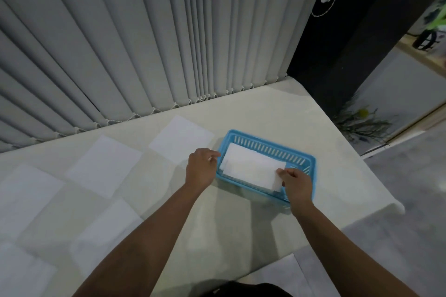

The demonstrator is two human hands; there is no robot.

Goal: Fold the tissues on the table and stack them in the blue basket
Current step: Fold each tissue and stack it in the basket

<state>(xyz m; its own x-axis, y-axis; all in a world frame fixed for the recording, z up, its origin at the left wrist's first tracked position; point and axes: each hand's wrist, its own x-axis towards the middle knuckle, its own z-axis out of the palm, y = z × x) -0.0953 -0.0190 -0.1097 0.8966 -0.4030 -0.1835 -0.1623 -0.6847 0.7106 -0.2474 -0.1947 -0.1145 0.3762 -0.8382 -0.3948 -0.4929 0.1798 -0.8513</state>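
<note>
Nothing for you to read right now: no word, label, brand, number or sign can be made out on anything in your view.

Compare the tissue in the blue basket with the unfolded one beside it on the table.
The folded tissue is a narrow strip; the flat tissue is a wider open sheet. The folded tissue lies in the blue basket, the flat tissue on the table. The right hand pinches the folded tissue; no hand holds the flat tissue. Both are white.
</note>
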